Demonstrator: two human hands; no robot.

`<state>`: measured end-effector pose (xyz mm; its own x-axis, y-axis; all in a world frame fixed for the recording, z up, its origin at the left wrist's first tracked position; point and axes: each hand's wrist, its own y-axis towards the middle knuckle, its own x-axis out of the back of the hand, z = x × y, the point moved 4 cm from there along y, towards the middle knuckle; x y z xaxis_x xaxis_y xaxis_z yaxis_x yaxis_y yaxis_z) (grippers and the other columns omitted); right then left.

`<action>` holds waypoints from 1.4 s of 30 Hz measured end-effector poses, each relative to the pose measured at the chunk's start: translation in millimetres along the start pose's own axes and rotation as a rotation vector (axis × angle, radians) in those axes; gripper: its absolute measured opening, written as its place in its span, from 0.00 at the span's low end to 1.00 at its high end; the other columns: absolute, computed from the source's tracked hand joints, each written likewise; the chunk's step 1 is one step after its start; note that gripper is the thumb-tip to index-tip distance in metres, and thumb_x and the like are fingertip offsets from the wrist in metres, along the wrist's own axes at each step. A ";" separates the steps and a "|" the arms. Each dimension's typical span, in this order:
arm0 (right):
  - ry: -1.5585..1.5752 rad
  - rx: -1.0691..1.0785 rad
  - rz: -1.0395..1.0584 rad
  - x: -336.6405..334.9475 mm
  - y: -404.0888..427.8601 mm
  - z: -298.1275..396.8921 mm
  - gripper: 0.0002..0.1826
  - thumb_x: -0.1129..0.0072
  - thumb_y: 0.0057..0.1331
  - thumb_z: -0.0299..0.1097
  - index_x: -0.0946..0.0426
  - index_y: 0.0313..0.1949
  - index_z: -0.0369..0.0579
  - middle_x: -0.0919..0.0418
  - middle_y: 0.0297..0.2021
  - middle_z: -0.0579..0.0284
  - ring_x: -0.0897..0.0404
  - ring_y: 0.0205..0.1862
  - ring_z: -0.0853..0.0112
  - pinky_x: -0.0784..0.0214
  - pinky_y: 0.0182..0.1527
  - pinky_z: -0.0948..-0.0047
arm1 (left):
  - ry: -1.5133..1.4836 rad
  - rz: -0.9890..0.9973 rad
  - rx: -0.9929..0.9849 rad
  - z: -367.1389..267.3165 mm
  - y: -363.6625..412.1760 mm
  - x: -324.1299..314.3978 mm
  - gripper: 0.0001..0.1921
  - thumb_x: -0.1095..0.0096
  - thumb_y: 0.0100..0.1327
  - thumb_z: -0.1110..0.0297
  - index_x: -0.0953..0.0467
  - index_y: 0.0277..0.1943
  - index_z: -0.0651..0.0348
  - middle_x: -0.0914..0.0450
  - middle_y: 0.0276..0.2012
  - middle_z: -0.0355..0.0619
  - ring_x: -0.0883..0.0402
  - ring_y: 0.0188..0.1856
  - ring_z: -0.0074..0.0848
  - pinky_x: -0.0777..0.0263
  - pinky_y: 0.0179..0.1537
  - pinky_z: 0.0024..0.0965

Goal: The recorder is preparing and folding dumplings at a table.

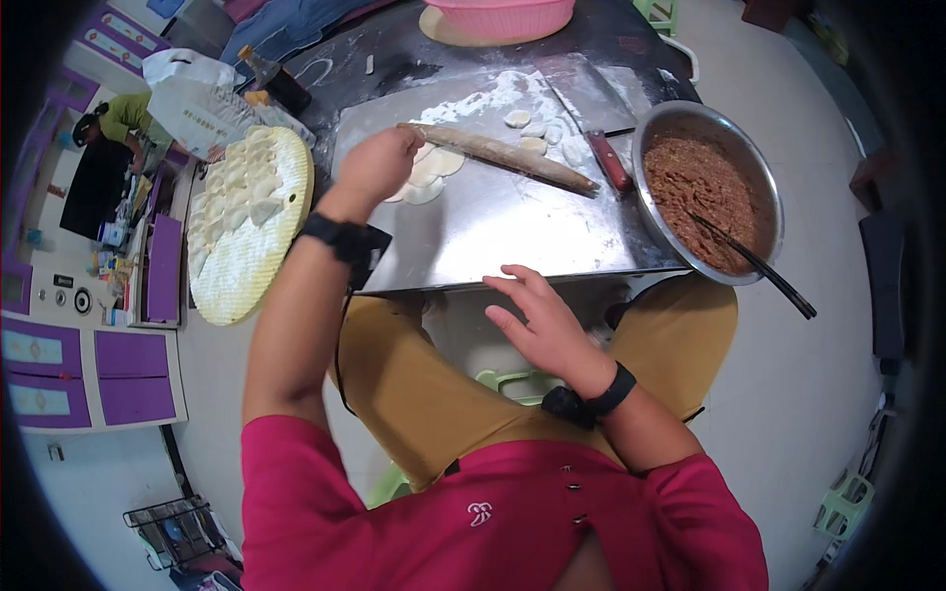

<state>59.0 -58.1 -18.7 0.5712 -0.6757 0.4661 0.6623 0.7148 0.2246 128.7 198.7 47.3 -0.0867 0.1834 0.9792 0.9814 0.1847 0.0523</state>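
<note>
My left hand is closed around the near-left end of a wooden rolling pin, which slants across the metal work sheet. Beneath that end, round dough wrappers overlap beside my fingers. My right hand is empty, fingers spread, over the sheet's front edge and my lap. Small flattened dough pieces lie in flour behind the pin. On the left, a yellow ribbed board carries rows of filled dumplings. At the right stands a steel bowl of minced filling, with dark chopsticks resting in it.
A cleaver with a red handle lies near the bowl. At the back are a pink basket and, to its left, a dark sauce bottle beside a white plastic bag. Another person is at the far-left counter.
</note>
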 end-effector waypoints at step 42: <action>-0.244 -0.021 -0.011 21.6 -23.5 -40.4 0.16 0.46 0.58 0.38 0.25 0.44 0.47 0.28 0.46 0.53 0.31 0.50 0.57 0.40 0.52 0.62 | -0.185 0.346 -0.173 -30.5 -176.3 -2.0 0.14 0.42 0.58 0.63 0.25 0.44 0.60 0.23 0.39 0.51 0.24 0.42 0.41 0.32 0.46 0.33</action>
<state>75.4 -96.8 -48.5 0.4321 -0.6179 0.6569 0.6793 0.7021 0.2136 -39.0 136.3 42.1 0.2387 0.3788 0.8942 0.9710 -0.0801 -0.2253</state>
